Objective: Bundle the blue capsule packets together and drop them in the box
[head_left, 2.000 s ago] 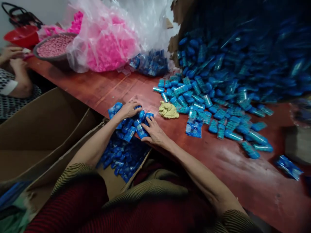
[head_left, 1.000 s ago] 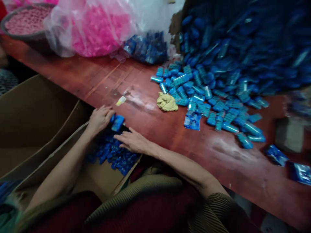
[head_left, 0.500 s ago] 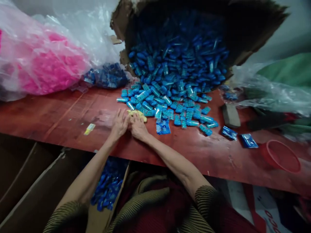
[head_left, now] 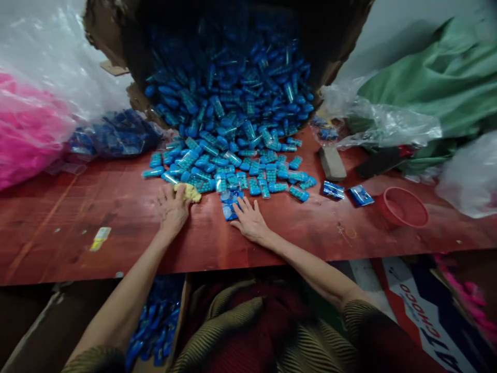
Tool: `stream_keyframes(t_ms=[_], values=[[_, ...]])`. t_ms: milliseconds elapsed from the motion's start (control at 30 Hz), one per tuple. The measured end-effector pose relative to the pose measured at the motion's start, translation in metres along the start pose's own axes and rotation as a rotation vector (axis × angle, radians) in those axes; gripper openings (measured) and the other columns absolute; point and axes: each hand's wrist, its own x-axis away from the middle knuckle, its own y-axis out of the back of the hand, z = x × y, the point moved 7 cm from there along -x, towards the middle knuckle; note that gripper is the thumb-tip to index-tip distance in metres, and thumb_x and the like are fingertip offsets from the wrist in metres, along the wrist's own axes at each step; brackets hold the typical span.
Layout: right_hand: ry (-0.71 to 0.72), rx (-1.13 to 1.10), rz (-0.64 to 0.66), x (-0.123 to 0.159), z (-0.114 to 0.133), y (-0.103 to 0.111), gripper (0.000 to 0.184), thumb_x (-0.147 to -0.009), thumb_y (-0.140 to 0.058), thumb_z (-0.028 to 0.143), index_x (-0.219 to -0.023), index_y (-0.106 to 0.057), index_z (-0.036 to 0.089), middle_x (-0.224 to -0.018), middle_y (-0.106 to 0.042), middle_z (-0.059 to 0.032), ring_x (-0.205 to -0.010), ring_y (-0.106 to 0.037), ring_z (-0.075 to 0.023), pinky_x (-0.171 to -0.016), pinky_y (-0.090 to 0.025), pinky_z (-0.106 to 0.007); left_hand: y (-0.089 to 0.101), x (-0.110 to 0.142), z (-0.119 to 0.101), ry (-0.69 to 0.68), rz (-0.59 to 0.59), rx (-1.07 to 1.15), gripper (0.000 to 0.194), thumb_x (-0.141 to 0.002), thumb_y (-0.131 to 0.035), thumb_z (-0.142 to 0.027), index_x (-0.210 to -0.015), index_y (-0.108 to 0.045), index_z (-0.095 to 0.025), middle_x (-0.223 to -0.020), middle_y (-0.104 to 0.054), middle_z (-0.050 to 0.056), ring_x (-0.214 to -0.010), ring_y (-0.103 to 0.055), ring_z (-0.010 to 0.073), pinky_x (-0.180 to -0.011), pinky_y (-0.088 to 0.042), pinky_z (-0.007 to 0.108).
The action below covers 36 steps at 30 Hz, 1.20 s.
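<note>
My left hand (head_left: 173,210) lies on the red tabletop with its fingers spread, its fingertips beside a crumpled yellow cloth (head_left: 188,192). My right hand (head_left: 250,221) is stretched out flat, fingertips touching the edge of a blue printed packet (head_left: 230,211). Just beyond both hands, a heap of small clear bottles with blue caps and blue-green beads (head_left: 233,160) spreads over the table. The heap spills from a large torn cardboard box (head_left: 111,31) tipped on its side.
At left stand a plastic bag of pink pieces (head_left: 31,129) and a bag of dark blue packets (head_left: 120,135). On the right are a grey block (head_left: 332,163), two blue packets (head_left: 361,196), a red basket (head_left: 419,221) and green cloth (head_left: 419,77). Below the table edge, a box holds blue pieces (head_left: 157,321).
My right hand has left the yellow cloth and moved right to the blue packet. My left hand stays by the cloth, fingers more spread. The view has shifted to the right.
</note>
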Motion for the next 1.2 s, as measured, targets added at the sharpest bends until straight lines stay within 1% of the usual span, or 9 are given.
stream_keyframes(t_ms=[67, 133, 233, 333, 533, 800, 1000, 1100, 1200], values=[[0.009, 0.000, -0.010, 0.008, 0.002, -0.002, 0.052, -0.091, -0.045, 0.039, -0.135, -0.043, 0.011, -0.146, -0.034, -0.0193, -0.136, -0.025, -0.0353, -0.106, -0.019, -0.062, 0.007, 0.016, -0.016, 0.034, -0.067, -0.006, 0.054, -0.086, -0.041, -0.034, -0.134, -0.045, -0.010, -0.145, -0.032, 0.025, -0.136, -0.020, 0.0423, -0.102, -0.019, 0.064], [-0.017, -0.030, -0.054, 0.013, 0.002, 0.002, 0.044, -0.093, -0.042, 0.035, -0.132, -0.047, 0.016, -0.142, -0.042, -0.0159, -0.134, -0.030, -0.0320, -0.105, -0.021, -0.059, 0.008, 0.039, -0.044, -0.025, -0.080, 0.025, 0.051, -0.087, -0.039, -0.036, -0.130, -0.050, -0.010, -0.143, -0.038, 0.022, -0.136, -0.023, 0.0387, -0.105, -0.020, 0.058], [-0.077, -0.066, -0.145, 0.016, -0.003, 0.015, 0.038, -0.093, -0.043, 0.030, -0.129, -0.051, 0.021, -0.133, -0.052, -0.0118, -0.123, -0.041, -0.0262, -0.103, -0.027, -0.049, -0.005, 0.074, -0.085, -0.145, 0.022, 0.052, 0.050, -0.087, -0.040, -0.037, -0.130, -0.051, -0.013, -0.141, -0.043, 0.017, -0.135, -0.028, 0.0349, -0.106, -0.024, 0.052], [-0.100, -0.033, -0.151, 0.013, -0.008, 0.020, 0.035, -0.090, -0.049, 0.031, -0.122, -0.057, 0.021, -0.125, -0.056, -0.0118, -0.110, -0.047, -0.0259, -0.092, -0.034, -0.041, -0.022, 0.088, -0.102, -0.140, 0.150, 0.004, 0.051, -0.087, -0.040, -0.036, -0.133, -0.048, -0.014, -0.141, -0.043, 0.018, -0.133, -0.031, 0.0369, -0.104, -0.025, 0.058], [-0.131, -0.022, -0.195, 0.005, -0.011, 0.013, 0.026, -0.091, -0.048, 0.033, -0.106, -0.067, 0.024, -0.110, -0.062, -0.0080, -0.097, -0.047, -0.0233, -0.081, -0.033, -0.035, -0.035, 0.075, -0.104, -0.168, 0.239, -0.079, 0.051, -0.088, -0.039, -0.038, -0.133, -0.048, -0.016, -0.144, -0.040, 0.017, -0.132, -0.031, 0.0401, -0.100, -0.025, 0.064], [-0.148, -0.061, -0.178, 0.009, -0.012, 0.012, 0.028, -0.090, -0.050, 0.033, -0.114, -0.063, 0.026, -0.112, -0.060, -0.0089, -0.102, -0.046, -0.0250, -0.084, -0.032, -0.037, -0.016, 0.083, -0.093, -0.076, 0.030, 0.345, 0.054, -0.085, -0.046, -0.034, -0.133, -0.041, -0.012, -0.132, -0.052, 0.020, -0.124, -0.045, 0.0296, -0.103, -0.031, 0.050], [-0.173, -0.044, -0.187, 0.006, -0.011, 0.012, 0.025, -0.091, -0.049, 0.034, -0.104, -0.068, 0.026, -0.110, -0.060, -0.0087, -0.101, -0.046, -0.0241, -0.083, -0.032, -0.037, -0.016, 0.095, -0.096, -0.059, 0.026, 0.388, 0.047, -0.083, -0.048, -0.030, -0.126, -0.048, -0.012, -0.129, -0.054, 0.019, -0.126, -0.042, 0.0314, -0.106, -0.024, 0.053], [-0.172, -0.050, -0.217, 0.005, -0.012, 0.012, 0.027, -0.092, -0.046, 0.037, -0.104, -0.068, 0.027, -0.109, -0.061, -0.0076, -0.100, -0.047, -0.0230, -0.083, -0.033, -0.036, -0.008, 0.097, -0.095, 0.004, -0.036, 0.562, 0.043, -0.082, -0.049, -0.031, -0.122, -0.051, -0.013, -0.124, -0.057, 0.018, -0.118, -0.051, 0.0286, -0.102, -0.034, 0.048], [-0.187, -0.054, -0.238, 0.007, -0.015, 0.013, 0.028, -0.093, -0.045, 0.037, -0.109, -0.066, 0.029, -0.109, -0.062, -0.0062, -0.099, -0.047, -0.0223, -0.082, -0.033, -0.036, -0.005, 0.100, -0.091, 0.189, -0.041, 0.851, 0.044, -0.080, -0.054, -0.035, -0.118, -0.051, -0.015, -0.115, -0.061, 0.016, -0.097, -0.062, 0.0229, -0.084, -0.049, 0.039]])
